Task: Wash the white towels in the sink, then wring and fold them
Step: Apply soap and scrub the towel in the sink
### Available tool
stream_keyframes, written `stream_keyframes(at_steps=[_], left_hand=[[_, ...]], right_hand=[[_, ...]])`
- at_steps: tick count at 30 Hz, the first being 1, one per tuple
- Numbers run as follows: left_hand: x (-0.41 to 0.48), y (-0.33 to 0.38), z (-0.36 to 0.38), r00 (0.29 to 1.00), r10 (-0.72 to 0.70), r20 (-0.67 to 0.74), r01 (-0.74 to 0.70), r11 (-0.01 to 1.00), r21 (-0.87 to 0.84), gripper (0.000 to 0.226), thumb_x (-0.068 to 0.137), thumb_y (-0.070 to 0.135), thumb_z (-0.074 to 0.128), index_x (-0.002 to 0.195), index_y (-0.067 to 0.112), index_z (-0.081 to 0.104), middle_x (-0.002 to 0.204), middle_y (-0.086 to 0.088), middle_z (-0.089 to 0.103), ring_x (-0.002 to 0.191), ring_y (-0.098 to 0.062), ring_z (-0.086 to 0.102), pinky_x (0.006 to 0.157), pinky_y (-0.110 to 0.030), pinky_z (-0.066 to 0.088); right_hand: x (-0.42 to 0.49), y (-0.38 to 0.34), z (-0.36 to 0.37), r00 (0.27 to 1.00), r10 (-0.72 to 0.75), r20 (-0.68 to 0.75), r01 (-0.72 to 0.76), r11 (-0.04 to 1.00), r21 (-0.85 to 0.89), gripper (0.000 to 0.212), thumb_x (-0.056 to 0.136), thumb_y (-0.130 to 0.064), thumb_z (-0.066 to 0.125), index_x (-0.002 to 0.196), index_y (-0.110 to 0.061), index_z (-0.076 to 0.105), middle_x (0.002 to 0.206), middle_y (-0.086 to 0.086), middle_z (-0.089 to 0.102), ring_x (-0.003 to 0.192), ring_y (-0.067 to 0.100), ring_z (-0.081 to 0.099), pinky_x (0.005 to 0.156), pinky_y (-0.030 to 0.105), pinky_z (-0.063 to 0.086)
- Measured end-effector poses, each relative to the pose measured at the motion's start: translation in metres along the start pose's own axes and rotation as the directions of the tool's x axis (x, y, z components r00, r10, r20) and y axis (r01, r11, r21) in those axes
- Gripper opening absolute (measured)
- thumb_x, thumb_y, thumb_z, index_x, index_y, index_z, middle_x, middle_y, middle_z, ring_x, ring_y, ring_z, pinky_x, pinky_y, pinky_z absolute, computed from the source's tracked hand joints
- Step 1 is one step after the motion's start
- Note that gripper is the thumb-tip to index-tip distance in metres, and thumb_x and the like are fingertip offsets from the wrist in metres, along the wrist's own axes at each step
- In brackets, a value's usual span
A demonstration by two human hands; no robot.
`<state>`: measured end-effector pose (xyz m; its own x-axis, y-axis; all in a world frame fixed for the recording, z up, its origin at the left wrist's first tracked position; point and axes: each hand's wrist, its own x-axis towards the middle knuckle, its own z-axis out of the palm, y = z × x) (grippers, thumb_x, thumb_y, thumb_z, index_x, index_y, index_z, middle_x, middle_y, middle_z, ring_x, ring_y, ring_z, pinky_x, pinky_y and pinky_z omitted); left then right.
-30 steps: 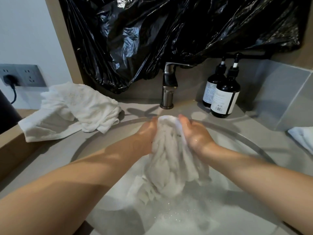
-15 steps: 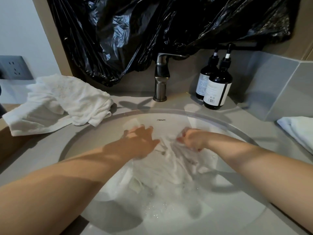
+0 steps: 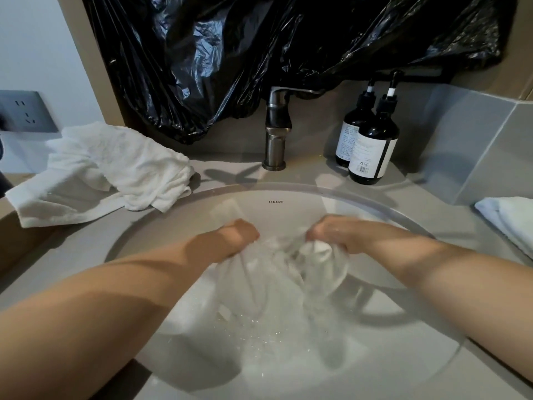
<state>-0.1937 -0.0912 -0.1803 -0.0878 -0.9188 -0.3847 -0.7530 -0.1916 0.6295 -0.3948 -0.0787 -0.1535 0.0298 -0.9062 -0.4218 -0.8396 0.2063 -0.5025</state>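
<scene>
Both hands are working in the water-filled sink (image 3: 288, 213), the left hand (image 3: 240, 235) clutching one bunched part of the soaked white towel (image 3: 315, 251) and the right hand (image 3: 331, 230) gripping another, fingers curled into the cloth. Most of that towel is lying under the water between and below them. A crumpled towel (image 3: 115, 168) is lying on the counter to the left, and a folded towel (image 3: 510, 220) is resting at the right.

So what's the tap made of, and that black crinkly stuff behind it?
The tap looks like brushed metal, from its dull grey sheen. The black sheet looks like thin glossy plastic, maybe a bin bag: crinkled with shiny folds.
</scene>
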Motion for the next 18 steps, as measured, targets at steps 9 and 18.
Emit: stream_keyframes(at_steps=[9,18], left_hand=[[-0.025,0.034,0.006,0.981,0.062,0.184,0.121,0.548,-0.828,0.059,0.105,0.049,0.023,0.089,0.01,0.064,0.07,-0.01,0.072,0.081,-0.026,0.065,0.077,-0.036,0.051],[-0.016,0.003,-0.031,0.975,-0.052,0.215,-0.037,0.92,0.391,0.06,0.095,0.067,0.033,0.099,0.012,0.058,0.091,-0.002,0.063,0.077,-0.018,0.059,0.068,-0.029,0.047]], right_hand=[[-0.039,-0.054,0.042,0.817,-0.32,-0.48,0.459,0.864,0.205,0.031,0.097,-0.033,0.049,0.08,-0.009,0.059,0.065,-0.005,0.053,0.068,0.017,0.053,0.063,0.031,0.041],[-0.023,-0.022,0.008,0.996,-0.084,-0.035,0.028,0.646,-0.763,0.023,0.096,-0.017,0.05,0.075,-0.009,0.047,0.085,0.006,0.053,0.077,0.021,0.054,0.065,0.025,0.039]])
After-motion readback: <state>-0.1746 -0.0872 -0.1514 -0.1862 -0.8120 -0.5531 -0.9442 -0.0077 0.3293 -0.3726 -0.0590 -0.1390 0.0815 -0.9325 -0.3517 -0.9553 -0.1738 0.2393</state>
